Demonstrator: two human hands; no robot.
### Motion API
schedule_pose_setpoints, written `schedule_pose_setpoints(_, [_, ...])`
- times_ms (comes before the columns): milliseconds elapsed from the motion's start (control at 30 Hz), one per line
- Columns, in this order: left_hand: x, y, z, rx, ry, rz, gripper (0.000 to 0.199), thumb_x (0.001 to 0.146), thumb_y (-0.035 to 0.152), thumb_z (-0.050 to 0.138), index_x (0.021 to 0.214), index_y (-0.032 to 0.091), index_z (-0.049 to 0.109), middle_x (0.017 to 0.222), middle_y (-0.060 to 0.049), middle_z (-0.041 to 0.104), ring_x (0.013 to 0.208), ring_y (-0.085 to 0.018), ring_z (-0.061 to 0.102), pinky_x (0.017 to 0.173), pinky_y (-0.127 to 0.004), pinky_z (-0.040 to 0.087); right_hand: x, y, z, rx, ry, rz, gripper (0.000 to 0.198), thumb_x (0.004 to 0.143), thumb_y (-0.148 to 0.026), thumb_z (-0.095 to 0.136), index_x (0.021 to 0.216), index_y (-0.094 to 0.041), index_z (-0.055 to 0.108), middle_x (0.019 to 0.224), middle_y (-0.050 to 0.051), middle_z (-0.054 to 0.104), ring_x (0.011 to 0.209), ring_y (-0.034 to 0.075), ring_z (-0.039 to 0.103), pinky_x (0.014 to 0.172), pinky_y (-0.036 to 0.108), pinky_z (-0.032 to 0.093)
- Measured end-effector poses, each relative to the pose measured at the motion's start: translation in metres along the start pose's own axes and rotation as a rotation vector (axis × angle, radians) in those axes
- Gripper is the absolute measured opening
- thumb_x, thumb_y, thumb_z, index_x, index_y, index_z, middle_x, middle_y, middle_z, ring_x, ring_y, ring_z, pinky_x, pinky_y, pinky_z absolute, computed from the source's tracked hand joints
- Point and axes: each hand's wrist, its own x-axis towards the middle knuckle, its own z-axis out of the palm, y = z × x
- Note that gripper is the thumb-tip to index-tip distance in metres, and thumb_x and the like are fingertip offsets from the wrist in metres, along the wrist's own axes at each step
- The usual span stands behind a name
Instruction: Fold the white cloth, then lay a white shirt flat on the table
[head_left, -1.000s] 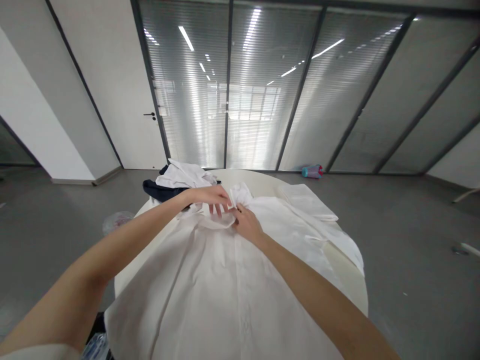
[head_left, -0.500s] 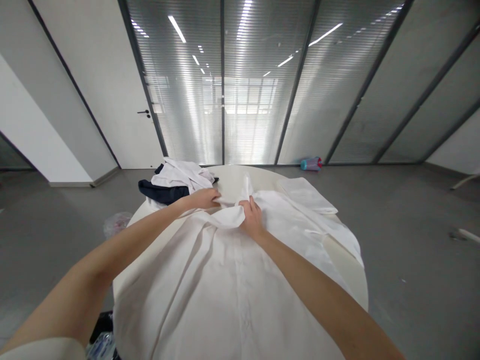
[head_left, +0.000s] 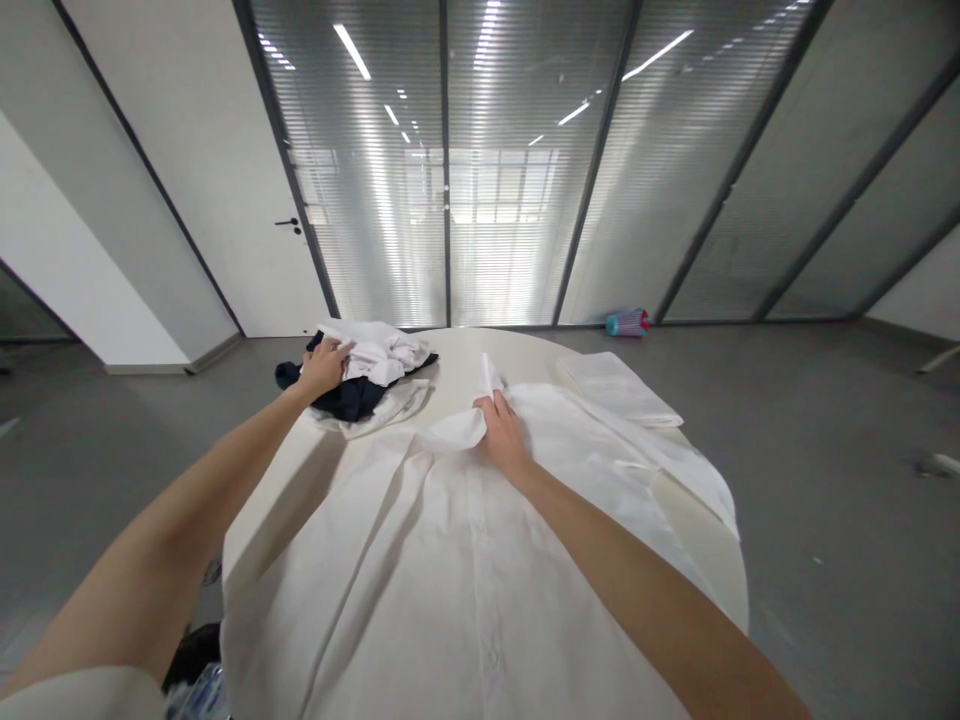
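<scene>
White shirt [head_left: 420,570] on a round, pale bench [head_left: 480,345], seen from above the worker's 2 bare arms. The shirt lies across the middle and near part of the bench, its button strip [head_left: 480,560] running toward the viewer and its top edge bunched at the far end. The right hand [head_left: 502,432] is clamped on this bunched edge, the thumb and fingers closed around fabric; a small peak of white cloth stands just beyond it. The left hand [head_left: 324,366], well apart from the right, rests on the clothes pile [head_left: 382,350] at the far left of the bench; whether its fingers grip the fabric cannot be told. The pile comprises white cloth above and below a dark navy garment [head_left: 356,398]. More white fabric [head_left: 577,430] spreads to the right of the right hand; whether it belongs to the shirt is unclear. At the far right lies a flat, folded white cloth [head_left: 622,388]. Background: a blue and pink object [head_left: 627,323] on the grey floor [head_left: 817,450], beside a glass partition [head_left: 499,200].
</scene>
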Motion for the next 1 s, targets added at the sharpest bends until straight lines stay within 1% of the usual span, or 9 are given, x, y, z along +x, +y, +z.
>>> schedule_pose_setpoints(133, [-0.017,0.004,0.000,-0.017,0.062,-0.058,0.067,0.097,0.057,0.033,0.158,0.029,0.025,0.159,-0.014,0.032,0.147,-0.045,0.017,0.110,-0.069,0.019,0.000,-0.001,0.000,0.023,-0.002,0.008,0.027,0.081,-0.010,0.055,0.105,-0.023,0.055,0.107,0.009,0.055,0.102,0.025,0.057,0.087,0.033,0.047])
schedule_pose_setpoints(233, [-0.030,0.012,0.005,0.062,-0.074,0.021,0.099,0.079,0.081,0.049,0.159,0.037,0.011,0.167,-0.012,0.010,0.146,-0.054,0.010,0.106,-0.076,0.016,0.000,-0.002,-0.001,0.044,-0.013,0.019,0.027,0.081,-0.010,0.056,0.104,-0.022,0.054,0.107,0.009,0.054,0.100,0.024,0.057,0.085,0.033,0.047])
schedule_pose_setpoints(300, [-0.035,0.017,0.015,0.107,-0.201,0.063,0.114,0.068,0.085,0.058,0.159,0.038,0.008,0.167,-0.013,0.003,0.144,-0.057,0.010,0.104,-0.077,0.019,0.000,-0.002,-0.001,0.055,-0.024,0.022,0.028,0.080,-0.009,0.057,0.105,-0.022,0.054,0.107,0.009,0.053,0.098,0.024,0.057,0.084,0.033,0.048])
schedule_pose_setpoints(400, [-0.031,0.026,0.035,0.128,-0.181,0.077,0.115,0.068,0.086,0.058,0.159,0.036,0.009,0.167,-0.015,-0.001,0.143,-0.059,0.009,0.102,-0.076,0.025,0.001,-0.002,-0.001,0.073,-0.040,0.024,0.030,0.079,-0.008,0.057,0.105,-0.022,0.053,0.109,0.009,0.053,0.099,0.024,0.057,0.083,0.033,0.048])
schedule_pose_setpoints(667, [0.002,0.045,0.056,0.091,-0.077,0.099,0.105,0.072,0.080,0.060,0.158,0.035,0.019,0.165,-0.016,0.011,0.142,-0.058,0.016,0.102,-0.075,0.026,-0.001,0.000,0.000,0.078,-0.058,0.027,0.033,0.079,-0.009,0.057,0.108,-0.023,0.054,0.111,0.010,0.053,0.104,0.025,0.056,0.086,0.034,0.048])
schedule_pose_setpoints(767, [-0.009,0.050,0.043,0.082,-0.026,0.090,0.105,0.071,0.075,0.067,0.158,0.033,0.024,0.166,-0.016,0.008,0.144,-0.058,0.011,0.106,-0.074,0.021,-0.001,0.000,-0.001,0.142,-0.062,0.039,0.035,0.079,-0.009,0.056,0.111,-0.023,0.056,0.112,0.009,0.053,0.101,0.024,0.057,0.086,0.033,0.048])
schedule_pose_setpoints(833, [-0.025,0.057,0.026,0.060,0.095,0.087,0.095,0.075,0.070,0.067,0.155,0.030,0.034,0.166,-0.015,0.007,0.146,-0.054,0.007,0.111,-0.070,0.017,0.003,-0.002,-0.003,0.220,-0.040,0.075,0.039,0.079,-0.009,0.053,0.114,-0.023,0.056,0.113,0.007,0.053,0.096,0.022,0.059,0.083,0.032,0.049])
schedule_pose_setpoints(900, [-0.045,0.066,0.006,-0.044,0.149,0.106,0.078,0.082,0.067,0.060,0.147,0.026,0.049,0.163,-0.014,0.021,0.147,-0.047,0.018,0.114,-0.061,0.022,0.014,-0.007,-0.002,0.273,0.025,0.150,0.040,0.079,-0.007,0.048,0.115,-0.023,0.058,0.113,0.007,0.053,0.095,0.021,0.060,0.083,0.032,0.049])
schedule_pose_setpoints(1000, [-0.080,0.071,-0.017,-0.339,-0.207,0.127,0.076,0.084,0.072,0.049,0.140,0.022,0.056,0.138,-0.014,0.058,0.124,-0.034,0.057,0.103,-0.043,0.045,0.038,-0.020,0.003,0.279,0.008,0.199,0.052,0.081,-0.006,0.045,0.129,-0.021,0.056,0.117,0.010,0.057,0.103,0.023,0.060,0.090,0.035,0.048])
